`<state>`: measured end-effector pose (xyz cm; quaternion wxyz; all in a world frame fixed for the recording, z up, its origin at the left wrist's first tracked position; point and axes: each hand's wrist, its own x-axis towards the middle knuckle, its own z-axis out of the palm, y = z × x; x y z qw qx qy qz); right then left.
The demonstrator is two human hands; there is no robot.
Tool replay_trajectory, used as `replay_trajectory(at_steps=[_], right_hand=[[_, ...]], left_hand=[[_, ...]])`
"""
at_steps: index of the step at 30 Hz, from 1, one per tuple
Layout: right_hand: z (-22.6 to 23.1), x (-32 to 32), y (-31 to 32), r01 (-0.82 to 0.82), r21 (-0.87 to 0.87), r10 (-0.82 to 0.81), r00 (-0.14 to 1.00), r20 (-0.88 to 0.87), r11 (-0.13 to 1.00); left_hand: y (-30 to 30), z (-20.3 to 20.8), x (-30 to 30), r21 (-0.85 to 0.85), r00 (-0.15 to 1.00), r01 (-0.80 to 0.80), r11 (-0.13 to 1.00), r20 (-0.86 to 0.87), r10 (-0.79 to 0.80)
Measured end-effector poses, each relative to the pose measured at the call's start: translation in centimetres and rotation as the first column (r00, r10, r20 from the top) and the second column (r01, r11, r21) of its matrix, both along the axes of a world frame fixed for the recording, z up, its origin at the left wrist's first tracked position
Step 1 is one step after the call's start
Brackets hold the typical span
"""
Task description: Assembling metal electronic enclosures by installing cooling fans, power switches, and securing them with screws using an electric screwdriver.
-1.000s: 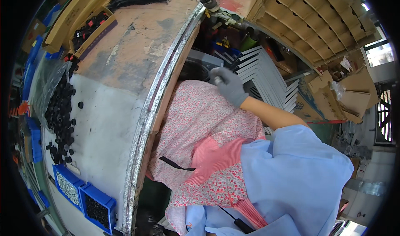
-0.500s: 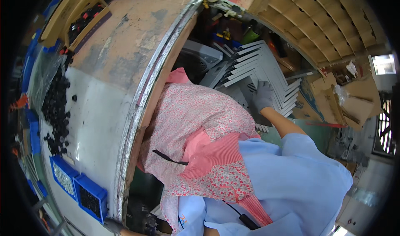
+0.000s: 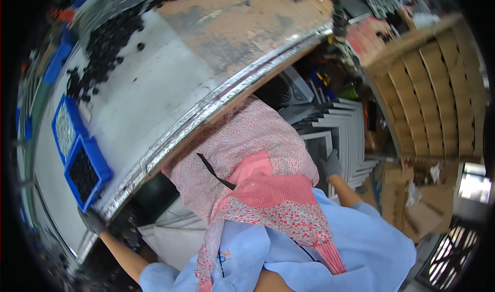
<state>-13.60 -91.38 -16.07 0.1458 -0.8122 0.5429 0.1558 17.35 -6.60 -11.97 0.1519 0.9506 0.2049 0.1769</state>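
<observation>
My right hand (image 3: 332, 165), in a grey glove, is closed on the edge of a grey flat panel with a raised rim (image 3: 320, 141). Behind that panel stands a fanned stack of similar grey panels (image 3: 351, 132), low beside the workbench. At the bench's near left edge is my gloved left hand (image 3: 94, 221), just below a blue bin of small black parts (image 3: 82, 174); its fingers are mostly hidden. A second blue bin (image 3: 65, 127) with small silvery pieces adjoins it.
The workbench (image 3: 154, 65) has a metal-covered edge running diagonally. Loose black caps (image 3: 111, 44) lie heaped at its far left. A divided cardboard box (image 3: 428, 96) stands at right, with torn cardboard (image 3: 438, 204) below. A floral apron (image 3: 258, 137) covers my lap.
My view has turned, shifting the bench across the picture. My right hand has gone from lying over the panels to holding one panel's edge. The left hand has come further into view.
</observation>
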Motion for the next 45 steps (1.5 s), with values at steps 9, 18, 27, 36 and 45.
replay_trajectory(at_steps=[9, 18, 27, 36, 45], right_hand=[[0.6, -0.6, -3.0, -0.078, 0.093, 0.066, 0.989, 0.131, 0.993], [15.4, 2.5, -5.9, -0.26, 0.356, 0.079, 0.889, 0.451, 0.898], [29.0, 18.1, 1.5, -0.724, -0.099, 0.643, 0.53, 0.553, 0.683], [30.4, 34.1, 12.4, -0.875, -0.453, 0.977, 0.09, 0.194, 0.171], [25.7, 35.5, 9.4, -0.772, -0.631, 0.919, -0.192, 0.345, 0.076]], left_hand=[[-3.7, 2.3, -0.5, -0.107, 1.0, 0.006, 0.994, 0.011, -0.005], [-5.4, 2.9, -0.5, -0.092, 0.998, -0.047, 0.995, 0.045, 0.051], [-6.8, 3.2, -0.7, 0.042, 0.99, -0.142, 0.989, 0.024, 0.142], [-9.1, 5.2, -0.7, -0.001, 0.977, -0.197, 0.98, 0.086, 0.197], [-8.2, 4.5, -1.4, -0.004, 0.974, -0.2, 0.98, 0.106, 0.2]])
